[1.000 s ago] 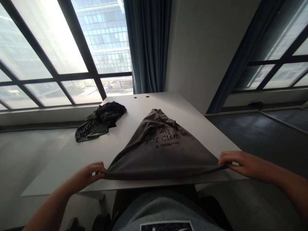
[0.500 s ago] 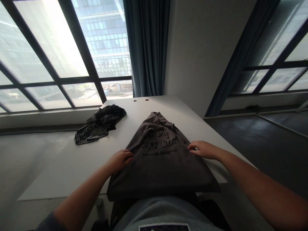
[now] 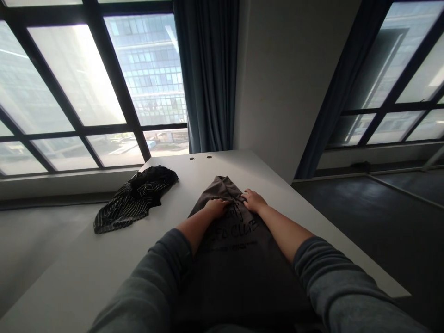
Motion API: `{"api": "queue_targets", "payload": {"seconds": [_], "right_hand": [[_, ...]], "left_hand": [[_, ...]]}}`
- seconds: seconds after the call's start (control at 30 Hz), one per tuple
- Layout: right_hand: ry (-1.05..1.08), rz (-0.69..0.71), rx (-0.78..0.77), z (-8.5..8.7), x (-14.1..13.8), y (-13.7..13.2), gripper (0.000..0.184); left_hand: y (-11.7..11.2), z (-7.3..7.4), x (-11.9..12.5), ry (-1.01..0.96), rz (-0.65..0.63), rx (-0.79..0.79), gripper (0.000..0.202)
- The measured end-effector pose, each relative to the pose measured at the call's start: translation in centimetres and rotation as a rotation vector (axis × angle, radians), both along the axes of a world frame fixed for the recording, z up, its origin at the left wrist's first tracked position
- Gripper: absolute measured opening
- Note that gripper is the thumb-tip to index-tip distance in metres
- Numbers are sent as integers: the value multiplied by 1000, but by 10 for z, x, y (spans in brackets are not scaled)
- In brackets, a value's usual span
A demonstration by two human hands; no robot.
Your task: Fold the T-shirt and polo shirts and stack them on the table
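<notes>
A dark grey-brown T-shirt (image 3: pixel 239 273) with black printed lettering lies on the white table, stretching from its middle to the near edge. Its far end narrows and has creases. My left hand (image 3: pixel 217 208) rests on the upper left part of the shirt, fingers stretched across the cloth beside the print. On the opposite side, my right hand (image 3: pixel 254 200) touches the cloth near the top of the lettering, with its fingers apart. My forearms cover parts of the shirt's sides, and its near end is in deep shade.
A crumpled black garment with pale stripes (image 3: pixel 138 196) lies on the white table (image 3: pixel 274 185), left of the shirt. Two small round holes are near the table's far edge. Behind stand a blue curtain (image 3: pixel 204 78), a pillar (image 3: pixel 277 69) and large windows.
Both hands have moved forward and inward, from the shirt's sides to its upper part around the print. The view has tilted up and come closer to the table.
</notes>
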State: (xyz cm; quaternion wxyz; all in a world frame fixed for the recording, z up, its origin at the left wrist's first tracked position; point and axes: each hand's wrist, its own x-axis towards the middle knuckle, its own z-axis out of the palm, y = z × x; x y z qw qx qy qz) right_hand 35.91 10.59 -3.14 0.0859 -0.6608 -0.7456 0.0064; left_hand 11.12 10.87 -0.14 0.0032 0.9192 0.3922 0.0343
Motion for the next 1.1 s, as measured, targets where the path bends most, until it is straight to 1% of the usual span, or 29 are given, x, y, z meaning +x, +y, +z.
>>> {"api": "queue_targets", "payload": {"seconds": [0.1, 0.17, 0.27, 0.33, 0.37, 0.43, 0.5, 0.57, 0.63, 0.7, 0.73, 0.77, 0.8, 0.83, 0.87, 0.9, 0.93, 0.97, 1.0, 1.03, 1.07, 1.1], "right_hand": [[-20, -26, 29, -8, 1, 14, 29], [-21, -34, 43, -10, 4, 25, 24], [1, -74, 59, -10, 17, 41, 24], [20, -140, 65, -10, 34, 50, 28], [28, -183, 62, -11, 45, 53, 30], [38, -283, 34, -13, 69, 58, 32], [45, -378, -20, -17, 93, 60, 28], [49, -443, -68, -20, 110, 61, 23], [49, -481, -69, -20, 118, 63, 22], [46, -483, 43, -17, 114, 64, 29], [48, -445, 125, -15, 108, 65, 31], [54, -364, 194, -14, 99, 64, 33], [59, -243, 229, -13, 90, 63, 33], [58, -103, 219, -12, 79, 62, 34], [46, 27, 165, -13, 69, 60, 38], [24, 119, 94, -15, 59, 58, 44], [-4, 161, 26, -17, 51, 56, 52], [-34, 153, -23, -20, 45, 55, 56], [-57, 114, -45, -23, 41, 55, 56], [-73, 66, -47, -27, 40, 55, 51], [-84, 24, -35, -30, 40, 56, 45], [-95, -6, -16, -33, 41, 58, 40]], "left_hand": [[20, -17, 5, 12, 100, -17, 52], [31, -23, 10, 4, 167, -20, 46], [49, -23, 9, -19, 269, -35, 39], [64, -17, -5, -45, 363, -33, 39], [72, -13, -16, -59, 421, -27, 40], [89, -4, -48, -77, 559, -18, 40], [104, 4, -86, -80, 709, -22, 41], [116, 11, -125, -65, 858, -48, 39], [123, 13, -157, -47, 967, -70, 39], [124, 12, -177, -41, 1026, -49, 42], [124, 10, -181, -47, 1010, -17, 43], [122, 7, -181, -52, 955, 17, 43], [120, 3, -179, -55, 866, 43, 42], [117, -1, -174, -51, 756, 51, 42], [113, -6, -167, -39, 652, 34, 43], [110, -11, -160, -21, 575, -4, 48], [106, -16, -152, 1, 538, -52, 56], [102, -22, -145, 21, 529, -97, 65], [98, -27, -139, 40, 540, -133, 75], [95, -32, -134, 56, 561, -161, 82], [92, -37, -130, 67, 582, -174, 84], [90, -40, -128, 70, 597, -172, 81]]}}
